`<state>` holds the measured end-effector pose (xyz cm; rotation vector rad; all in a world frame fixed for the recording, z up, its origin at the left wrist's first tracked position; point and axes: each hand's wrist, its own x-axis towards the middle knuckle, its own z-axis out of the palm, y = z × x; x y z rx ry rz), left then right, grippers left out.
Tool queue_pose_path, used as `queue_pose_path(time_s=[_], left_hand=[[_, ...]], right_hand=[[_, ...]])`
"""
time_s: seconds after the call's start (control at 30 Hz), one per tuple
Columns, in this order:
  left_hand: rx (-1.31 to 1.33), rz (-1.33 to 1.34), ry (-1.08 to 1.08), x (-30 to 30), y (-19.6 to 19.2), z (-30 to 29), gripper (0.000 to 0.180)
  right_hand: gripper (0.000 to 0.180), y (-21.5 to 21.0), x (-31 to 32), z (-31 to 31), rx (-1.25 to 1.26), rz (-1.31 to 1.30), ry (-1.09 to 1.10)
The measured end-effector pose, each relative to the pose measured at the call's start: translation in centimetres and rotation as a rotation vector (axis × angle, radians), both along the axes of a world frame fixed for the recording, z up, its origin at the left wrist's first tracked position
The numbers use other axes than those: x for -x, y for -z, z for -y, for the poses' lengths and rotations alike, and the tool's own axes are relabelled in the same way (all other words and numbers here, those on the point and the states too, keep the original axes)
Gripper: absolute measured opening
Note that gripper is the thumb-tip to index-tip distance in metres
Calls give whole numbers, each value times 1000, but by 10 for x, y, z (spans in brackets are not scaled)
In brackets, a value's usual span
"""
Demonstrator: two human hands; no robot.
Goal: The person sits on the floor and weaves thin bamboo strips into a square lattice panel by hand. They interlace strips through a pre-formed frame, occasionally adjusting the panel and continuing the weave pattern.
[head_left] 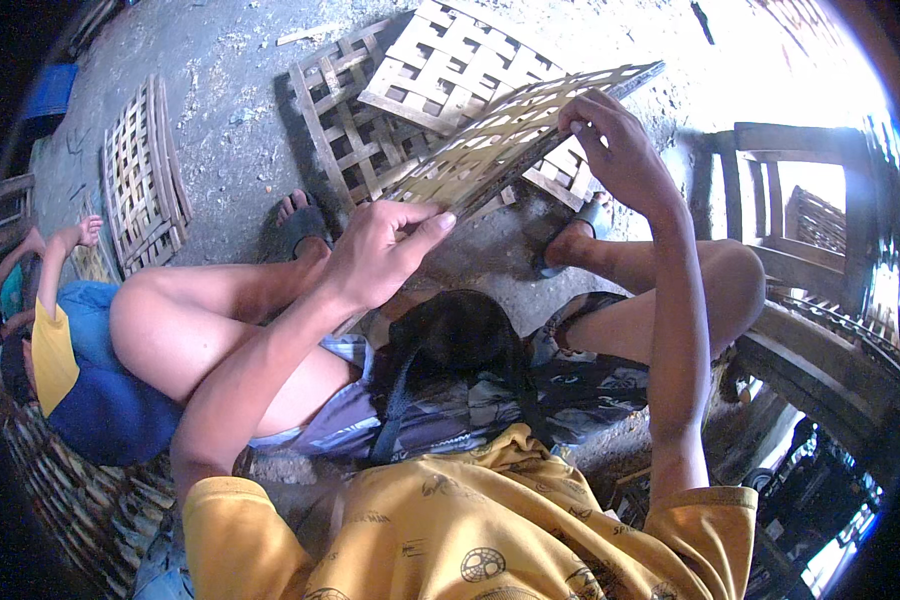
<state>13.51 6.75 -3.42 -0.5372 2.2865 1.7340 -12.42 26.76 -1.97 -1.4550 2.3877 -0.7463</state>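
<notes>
the woven mat [515,140], an open lattice of pale flat strips, is held up in the air in front of the seated person, tilted so its far edge rises toward the right. the left hand [380,250] grips its near lower edge, fingers closed over the top and thumb stretched along the rim. the right hand [615,145] holds the upper right part, fingertips pinched on a strip near the far edge. both grips are clamped on the mat.

below it, on the concrete floor [230,150], lie two more lattice panels [400,100], one stacked partly over the other, directly under the held piece. the person's feet in dark sandals rest on the floor, the left foot [295,225] just beside the lower panel and the right foot [575,235] near the mat's lower edge. a black cap or bag [460,335] sits in the person's lap between the bent knees.

to the left, well apart, another stack of woven panels [145,175] lies on the floor. a second person in a blue and yellow shirt [80,385] sits low at the left edge, one hand [88,232] raised near that stack. a wooden chair [790,190] stands at the right in bright light.
</notes>
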Motion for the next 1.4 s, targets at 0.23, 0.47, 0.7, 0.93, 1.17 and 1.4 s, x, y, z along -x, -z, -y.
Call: queue_pose_path(time_s=[0.23, 0.47, 0.7, 0.93, 1.17, 1.4], left_hand=[[19, -65, -43, 1, 4, -5, 49], [-49, -95, -80, 1, 16, -1, 47], [-43, -73, -60, 2, 15, 1, 47], [-38, -83, -56, 4, 14, 0, 49], [-21, -99, -53, 6, 8, -1, 49], [-20, -91, -61, 7, 11, -1, 50]], right_hand=[[10, -15, 8, -12, -76, 128, 57], [9, -22, -18, -45, -392, 176, -60], [27, -51, -41, -23, -684, 152, 21], [37, -40, -41, -35, -585, 110, 12], [40, -34, -28, -24, -276, 161, 214], [31, -27, -12, -8, -171, -138, 383]])
